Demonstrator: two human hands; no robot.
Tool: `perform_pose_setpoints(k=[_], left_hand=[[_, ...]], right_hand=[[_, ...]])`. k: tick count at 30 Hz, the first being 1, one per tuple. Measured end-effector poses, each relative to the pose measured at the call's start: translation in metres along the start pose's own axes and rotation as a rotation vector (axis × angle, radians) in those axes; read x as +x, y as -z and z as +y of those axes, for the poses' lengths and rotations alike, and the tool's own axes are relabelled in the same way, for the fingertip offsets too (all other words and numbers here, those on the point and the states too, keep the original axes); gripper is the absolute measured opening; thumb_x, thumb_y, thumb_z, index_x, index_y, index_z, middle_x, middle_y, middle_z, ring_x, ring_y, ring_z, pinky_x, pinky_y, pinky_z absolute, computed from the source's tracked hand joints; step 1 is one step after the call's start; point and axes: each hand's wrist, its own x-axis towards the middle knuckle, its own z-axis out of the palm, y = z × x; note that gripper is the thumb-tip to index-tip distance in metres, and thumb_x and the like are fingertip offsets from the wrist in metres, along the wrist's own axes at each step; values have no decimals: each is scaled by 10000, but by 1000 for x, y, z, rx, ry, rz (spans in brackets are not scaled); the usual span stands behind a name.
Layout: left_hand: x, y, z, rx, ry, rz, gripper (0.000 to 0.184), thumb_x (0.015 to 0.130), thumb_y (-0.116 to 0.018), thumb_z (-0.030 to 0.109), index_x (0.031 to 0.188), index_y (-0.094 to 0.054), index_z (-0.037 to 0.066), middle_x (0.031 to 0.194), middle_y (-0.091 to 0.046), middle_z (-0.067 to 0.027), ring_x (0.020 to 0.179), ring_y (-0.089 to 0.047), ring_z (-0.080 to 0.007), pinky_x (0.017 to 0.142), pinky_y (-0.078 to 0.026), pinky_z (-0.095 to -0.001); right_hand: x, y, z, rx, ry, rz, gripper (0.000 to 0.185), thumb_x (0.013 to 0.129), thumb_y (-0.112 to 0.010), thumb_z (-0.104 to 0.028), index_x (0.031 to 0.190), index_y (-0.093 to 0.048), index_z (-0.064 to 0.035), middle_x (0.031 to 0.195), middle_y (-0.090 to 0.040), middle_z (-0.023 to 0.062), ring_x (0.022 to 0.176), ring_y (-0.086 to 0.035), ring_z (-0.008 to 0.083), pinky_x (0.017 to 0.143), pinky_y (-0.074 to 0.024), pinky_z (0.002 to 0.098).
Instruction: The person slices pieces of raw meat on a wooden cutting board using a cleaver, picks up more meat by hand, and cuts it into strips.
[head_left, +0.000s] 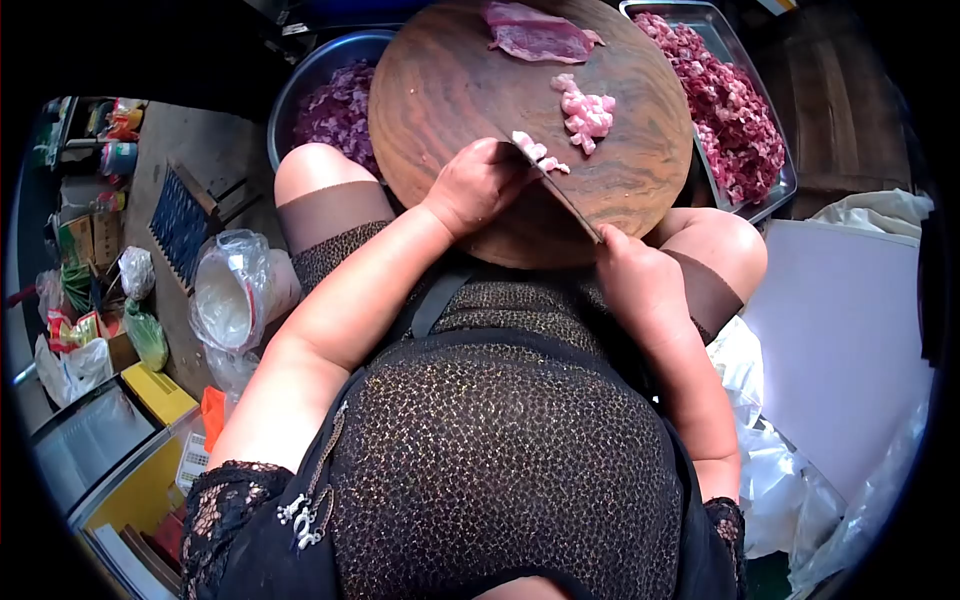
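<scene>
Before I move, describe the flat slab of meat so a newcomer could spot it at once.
Find the big round wooden board. At its far edge, beyond the pile of pale chunks, lies the slab. Unlike that pile, it is one broad, darker pink piece.

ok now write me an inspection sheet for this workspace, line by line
Surface: round wooden board, between the person's knees.
Job's things: knife on the board; flat meat slab and diced pile there; chopped meat in metal bowl and tray.
Clutter: plastic-lined bucket at left, plastic sheeting at right.
Hands: right hand grips the knife; left hand curled beside the blade, its hold unclear.
Cables: nothing seen.
Surroundings: yellow box at left, pale panel at right.
</scene>
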Motion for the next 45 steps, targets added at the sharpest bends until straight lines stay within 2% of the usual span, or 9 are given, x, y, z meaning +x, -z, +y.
perform_pose_setpoints(k=[5, 13, 15, 17, 19, 24, 32, 39, 45], left_hand=[[-5, 8, 11, 71, -3, 98, 352, 798, -676, 71, 1147, -693, 105, 1109, -666, -100, 1047, -605, -298, 941, -495, -403], [-11, 6, 18, 63, 25, 161, 174, 802, -709, 148, 949, -669, 62, 1001, -630, -119, 967, -616, -309, 874, -508, -388], [-9, 11, 21, -7, 25, 152, 206, 805, -726, 181, 954, -663, 55, 1037, -615, -139, 969, -610, -327, 877, -505, -396], [-8, 19, 30, -151, 336, 238, 266, 804, -749, 233, 964, -657, 42, 1109, -597, -167, 976, -606, -350, 882, -504, -412], [-14, 30, 29, 56, 324, 415, 324, 795, -767, 279, 992, -666, 41, 1141, -597, -188, 984, -605, -375, 894, -499, -445], [-23, 17, 19, 74, -8, 260, 189, 825, -728, 164, 963, -672, 48, 960, -635, -117, 869, -624, -326, 789, -530, -386], [-24, 9, 18, 2, 28, 177, 149, 761, -711, 63, 909, -700, 43, 976, -650, -84, 918, -631, -271, 820, -533, -365], [-22, 14, 22, 75, 6, 192, 139, 783, -717, 92, 915, -701, 51, 991, -654, -92, 933, -632, -281, 847, -523, -378], [-21, 10, 23, -51, 3, 348, 142, 800, -745, 82, 924, -693, 34, 972, -649, -108, 890, -639, -286, 788, -538, -366]], right_hand=[[15, 5, -7, -11, -51, -255, 65, 843, -570, -63, 891, -564, -19, 690, -647, 160, 640, -674, 333, 567, -546, 448], [136, -29, -30, 11, 102, -258, 149, 877, -554, -143, 936, -639, -37, 803, -695, 183, 764, -697, 347, 677, -560, 455], [143, -31, -22, 22, 41, -75, 163, 893, -555, -170, 939, -637, -37, 815, -695, 183, 778, -694, 357, 677, -557, 465], [133, -28, -13, 28, 5, 11, 171, 916, -550, -195, 923, -623, -40, 806, -685, 192, 772, -682, 380, 665, -544, 486], [101, -12, -10, 145, -47, 82, 192, 934, -553, -227, 913, -608, -44, 790, -674, 199, 750, -666, 401, 652, -527, 510], [22, 3, 0, 175, -92, -79, 185, 951, -554, -229, 930, -602, -52, 753, -663, 189, 706, -657, 393, 625, -519, 508], [54, -3, -9, -8, -40, -308, 69, 877, -532, -70, 909, -546, -11, 790, -648, 224, 786, -654, 406, 673, -521, 494], [144, -30, -29, 9, -26, -123, 219, 941, -555, -256, 950, -615, -46, 843, -681, 209, 814, -668, 388, 703, -535, 488], [65, -8, -19, 210, -63, 115, 205, 936, -557, -217, 1090, -625, -99, 818, -684, 176, 770, -687, 330, 672, -541, 463]])
